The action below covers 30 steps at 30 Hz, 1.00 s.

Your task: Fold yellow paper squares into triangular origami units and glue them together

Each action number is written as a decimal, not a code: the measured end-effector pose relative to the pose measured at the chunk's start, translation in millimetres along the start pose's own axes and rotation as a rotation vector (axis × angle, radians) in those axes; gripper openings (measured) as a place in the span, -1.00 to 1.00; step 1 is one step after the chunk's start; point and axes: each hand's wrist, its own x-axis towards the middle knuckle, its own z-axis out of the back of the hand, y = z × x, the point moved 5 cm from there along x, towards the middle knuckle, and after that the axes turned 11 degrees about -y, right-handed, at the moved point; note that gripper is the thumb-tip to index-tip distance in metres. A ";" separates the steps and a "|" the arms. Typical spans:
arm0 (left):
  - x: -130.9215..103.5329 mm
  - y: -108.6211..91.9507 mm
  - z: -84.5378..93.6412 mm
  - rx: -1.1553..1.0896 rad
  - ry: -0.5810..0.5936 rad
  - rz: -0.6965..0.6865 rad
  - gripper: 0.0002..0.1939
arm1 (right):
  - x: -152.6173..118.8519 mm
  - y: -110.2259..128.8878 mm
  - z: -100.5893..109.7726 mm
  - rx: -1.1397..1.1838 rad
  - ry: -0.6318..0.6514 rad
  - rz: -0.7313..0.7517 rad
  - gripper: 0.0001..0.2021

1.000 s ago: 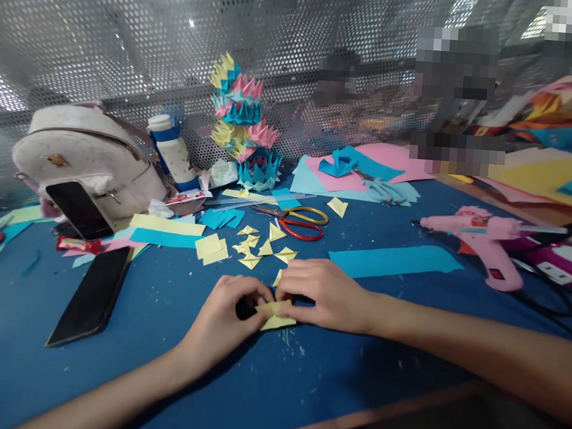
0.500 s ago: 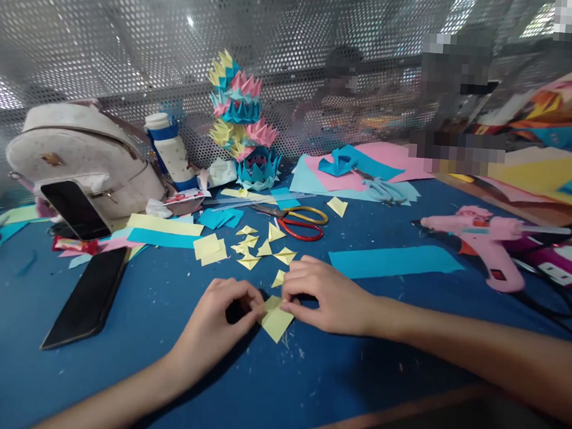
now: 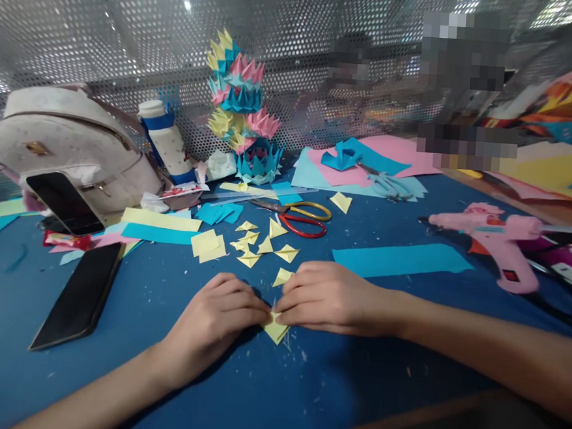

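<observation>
A small yellow paper (image 3: 276, 329), folded to a point toward me, lies on the blue table between my hands. My left hand (image 3: 223, 311) is closed, its fingertips pressing the paper's upper left edge. From the right, my right hand (image 3: 326, 298) pinches the upper right edge, fingers together. Just above my right fingertips rests a folded yellow piece (image 3: 282, 277). Several folded yellow triangles (image 3: 265, 245) are scattered beyond, beside a few flat yellow squares (image 3: 209, 245).
Scissors with red and yellow handles (image 3: 306, 218) lie behind the triangles. A blue strip (image 3: 400, 260) and pink glue gun (image 3: 502, 243) are at right. Phone (image 3: 82, 295), backpack (image 3: 75, 141) and bottle (image 3: 166, 141) are left; a paper sculpture (image 3: 244, 107) stands behind. A person is at the back right.
The yellow paper has been folded over and looks smaller. Both hands have come closer together over its far edge, with their fingers flatter. The view has shifted slightly.
</observation>
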 end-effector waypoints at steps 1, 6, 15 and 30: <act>-0.4 -0.7 0.2 0.013 0.004 -0.020 -0.68 | -0.3 -0.2 -0.4 -0.009 0.005 0.006 -0.66; -2.4 -3.6 0.5 0.076 0.020 -0.103 -0.65 | -1.7 -0.9 -2.0 -0.047 0.023 0.027 -0.63; -3.9 -11.2 -1.4 0.265 -0.020 -0.270 -0.68 | -0.5 -1.3 -1.3 -0.030 0.003 0.062 -0.57; -8.7 -37.8 -8.1 0.584 0.060 -0.458 -0.62 | 1.1 0.1 -2.6 -0.033 0.077 0.007 -0.76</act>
